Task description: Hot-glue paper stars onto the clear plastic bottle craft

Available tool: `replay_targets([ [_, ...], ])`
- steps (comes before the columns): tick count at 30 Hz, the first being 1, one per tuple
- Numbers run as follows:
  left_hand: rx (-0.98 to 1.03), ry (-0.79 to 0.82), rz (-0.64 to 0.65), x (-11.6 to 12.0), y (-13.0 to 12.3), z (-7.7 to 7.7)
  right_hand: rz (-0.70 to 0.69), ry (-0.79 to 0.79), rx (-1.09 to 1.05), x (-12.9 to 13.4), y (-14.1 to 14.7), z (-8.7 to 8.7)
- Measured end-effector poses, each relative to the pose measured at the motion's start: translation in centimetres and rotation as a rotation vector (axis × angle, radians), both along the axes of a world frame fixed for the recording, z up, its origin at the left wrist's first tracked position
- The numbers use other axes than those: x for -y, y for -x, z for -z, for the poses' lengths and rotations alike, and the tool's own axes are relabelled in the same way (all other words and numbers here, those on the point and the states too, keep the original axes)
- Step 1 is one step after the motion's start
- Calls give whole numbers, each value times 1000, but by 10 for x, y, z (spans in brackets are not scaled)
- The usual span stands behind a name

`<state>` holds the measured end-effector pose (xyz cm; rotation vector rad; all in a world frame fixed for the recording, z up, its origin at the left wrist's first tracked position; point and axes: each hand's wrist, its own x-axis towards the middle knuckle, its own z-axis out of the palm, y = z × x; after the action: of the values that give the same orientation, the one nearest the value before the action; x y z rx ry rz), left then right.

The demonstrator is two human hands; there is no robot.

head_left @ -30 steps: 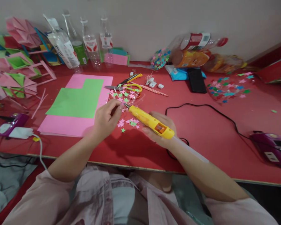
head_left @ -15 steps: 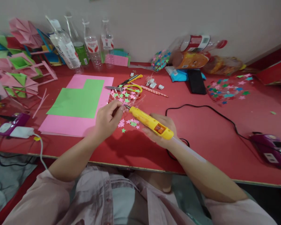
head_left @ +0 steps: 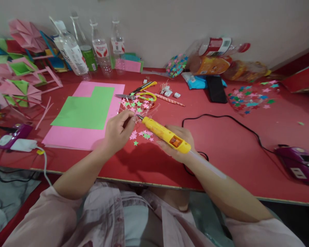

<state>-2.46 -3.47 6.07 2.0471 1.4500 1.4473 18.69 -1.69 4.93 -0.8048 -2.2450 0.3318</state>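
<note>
My right hand [head_left: 179,142] is wrapped round a yellow glue gun [head_left: 164,133], its metal tip pointing up and left. A clear glue stick [head_left: 207,164] sticks out of its back end over my forearm. Close to the tip, my left hand [head_left: 120,130] is pinched, and what its fingertips hold is too small to make out. Behind the tip lies a clear bag with pink and green paper stars [head_left: 139,104]. Loose stars [head_left: 144,134] are scattered below it on the red table [head_left: 234,144]. Green paper [head_left: 84,111] rests on pink sheets [head_left: 67,137] left of my left hand.
Scissors [head_left: 146,96], a cutter [head_left: 144,87] and a striped pencil [head_left: 170,99] lie behind the hands. Plastic bottles [head_left: 101,49] stand at the back left. A black phone [head_left: 216,90] and purple power strip [head_left: 296,164] are on the right, with a black cable between.
</note>
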Motion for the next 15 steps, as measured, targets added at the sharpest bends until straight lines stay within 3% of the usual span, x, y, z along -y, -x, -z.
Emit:
replay_targets([
  [15,-31,0,-9,0,-1,-1,-2,-24,-8,0,0,0],
])
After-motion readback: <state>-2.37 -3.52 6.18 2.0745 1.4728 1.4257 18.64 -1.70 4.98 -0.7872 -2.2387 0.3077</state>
